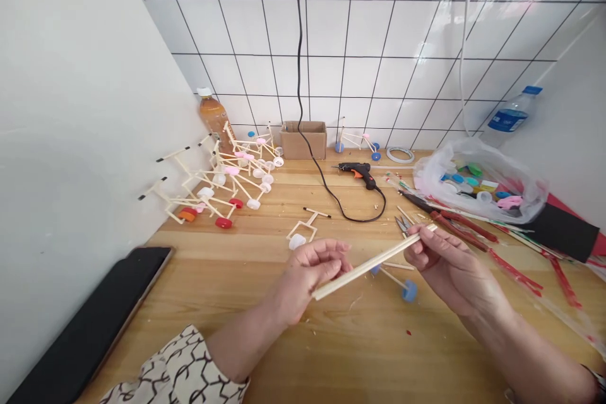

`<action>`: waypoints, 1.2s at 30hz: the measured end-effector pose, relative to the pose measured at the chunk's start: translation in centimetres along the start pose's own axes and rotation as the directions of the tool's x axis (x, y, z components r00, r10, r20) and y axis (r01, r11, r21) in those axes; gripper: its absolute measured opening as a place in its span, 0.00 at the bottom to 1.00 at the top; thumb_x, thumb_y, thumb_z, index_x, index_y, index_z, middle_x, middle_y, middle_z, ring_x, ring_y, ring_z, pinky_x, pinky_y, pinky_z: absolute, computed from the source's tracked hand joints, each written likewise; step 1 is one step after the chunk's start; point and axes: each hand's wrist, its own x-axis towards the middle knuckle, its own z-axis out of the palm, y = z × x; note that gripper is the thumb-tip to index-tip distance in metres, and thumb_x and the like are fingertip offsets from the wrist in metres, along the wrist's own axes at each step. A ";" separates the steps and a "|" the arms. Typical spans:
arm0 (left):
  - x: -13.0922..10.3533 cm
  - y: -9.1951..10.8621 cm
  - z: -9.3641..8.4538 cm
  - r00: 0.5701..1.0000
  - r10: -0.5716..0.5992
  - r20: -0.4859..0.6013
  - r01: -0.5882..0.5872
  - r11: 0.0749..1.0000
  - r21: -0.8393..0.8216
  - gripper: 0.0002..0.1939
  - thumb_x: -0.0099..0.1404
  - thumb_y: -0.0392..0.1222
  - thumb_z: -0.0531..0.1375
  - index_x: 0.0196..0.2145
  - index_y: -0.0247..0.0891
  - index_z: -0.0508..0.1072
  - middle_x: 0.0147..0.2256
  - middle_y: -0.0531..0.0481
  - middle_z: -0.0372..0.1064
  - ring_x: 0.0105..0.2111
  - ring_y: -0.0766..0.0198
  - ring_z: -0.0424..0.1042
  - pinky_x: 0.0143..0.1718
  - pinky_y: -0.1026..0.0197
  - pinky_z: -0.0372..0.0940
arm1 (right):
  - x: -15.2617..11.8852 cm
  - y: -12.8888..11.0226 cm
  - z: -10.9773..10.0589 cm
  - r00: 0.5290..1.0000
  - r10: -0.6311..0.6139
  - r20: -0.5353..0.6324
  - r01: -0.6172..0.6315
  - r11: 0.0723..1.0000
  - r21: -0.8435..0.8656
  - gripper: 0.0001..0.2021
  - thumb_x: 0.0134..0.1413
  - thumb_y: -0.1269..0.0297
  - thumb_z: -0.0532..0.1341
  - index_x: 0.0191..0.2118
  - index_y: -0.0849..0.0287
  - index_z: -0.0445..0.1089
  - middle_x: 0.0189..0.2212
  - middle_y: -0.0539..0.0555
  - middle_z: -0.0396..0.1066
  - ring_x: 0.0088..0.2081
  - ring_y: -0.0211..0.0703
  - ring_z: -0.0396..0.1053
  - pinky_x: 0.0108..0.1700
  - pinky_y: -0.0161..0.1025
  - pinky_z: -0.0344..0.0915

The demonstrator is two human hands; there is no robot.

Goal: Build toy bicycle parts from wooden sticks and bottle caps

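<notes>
My right hand pinches a small bundle of thin wooden sticks near its upper right end. The bundle slants down to the left, its lower end just in front of my left palm. Loosely curled and apart, the fingers of my left hand are beside the sticks, not closed round them. Behind the bundle lies a stick axle with blue bottle-cap wheels, partly hidden. A small stick frame with a white cap lies beyond my left hand. Scissors lie near my right fingertips, partly covered.
Several stick-and-cap models crowd the left, before a tea bottle. A glue gun with black cord, a cardboard box and tape stand at the back. Right: a bag of caps. Left front: a black phone-like slab.
</notes>
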 end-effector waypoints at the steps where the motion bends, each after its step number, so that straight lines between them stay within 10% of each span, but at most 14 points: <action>1: -0.1 0.0 0.1 0.999 0.024 0.028 -0.025 1.000 0.010 0.17 0.49 0.41 0.68 0.37 0.35 0.75 0.27 0.49 0.73 0.27 0.66 0.69 0.31 0.63 0.61 | -0.1 0.0 0.1 1.000 0.006 -0.001 -0.006 1.000 0.023 0.08 0.39 0.61 0.70 0.27 0.59 0.76 0.18 0.49 0.66 0.20 0.31 0.58 0.22 0.31 0.59; 6: -1.3 -0.6 1.0 0.982 0.120 0.148 -0.111 0.992 -0.064 0.18 0.55 0.41 0.66 0.45 0.41 0.74 0.33 0.49 0.75 0.35 0.65 0.70 0.41 0.61 0.62 | -0.5 0.6 0.3 0.998 0.057 0.017 -0.058 0.996 0.068 0.09 0.40 0.61 0.69 0.30 0.59 0.77 0.19 0.49 0.69 0.22 0.31 0.62 0.25 0.30 0.62; 16: -0.5 0.5 0.5 0.958 0.252 -0.137 -0.279 0.927 -0.249 0.07 0.53 0.43 0.67 0.30 0.38 0.79 0.24 0.52 0.72 0.26 0.70 0.67 0.32 0.67 0.61 | -2.2 3.2 1.0 0.976 0.084 0.203 -0.021 0.956 -0.294 0.07 0.44 0.62 0.68 0.32 0.55 0.78 0.21 0.51 0.73 0.22 0.35 0.66 0.26 0.33 0.63; 20: -0.5 0.4 0.4 0.941 0.278 -0.194 -0.310 0.937 -0.162 0.06 0.53 0.43 0.66 0.27 0.37 0.78 0.26 0.54 0.70 0.26 0.72 0.64 0.31 0.67 0.60 | -3.2 4.1 1.3 0.932 0.040 0.359 0.195 0.781 -0.593 0.07 0.52 0.62 0.61 0.36 0.55 0.76 0.22 0.50 0.70 0.23 0.37 0.64 0.27 0.34 0.62; 27: -1.2 0.5 0.7 0.978 0.200 0.053 -0.199 0.980 -0.027 0.11 0.62 0.42 0.59 0.24 0.35 0.73 0.21 0.51 0.70 0.24 0.67 0.68 0.30 0.63 0.61 | -4.1 3.5 2.1 0.772 0.142 0.620 0.513 0.437 -0.739 0.12 0.59 0.63 0.52 0.35 0.59 0.72 0.26 0.54 0.70 0.29 0.42 0.66 0.32 0.37 0.62; 36: -1.5 0.4 1.0 0.943 -0.242 0.231 0.165 0.937 0.308 0.16 0.56 0.50 0.60 0.23 0.32 0.70 0.19 0.50 0.68 0.20 0.67 0.65 0.26 0.64 0.59 | -2.6 2.6 1.6 0.939 0.012 0.343 0.205 0.781 -0.590 0.13 0.53 0.54 0.59 0.37 0.56 0.76 0.21 0.49 0.67 0.24 0.36 0.62 0.28 0.33 0.61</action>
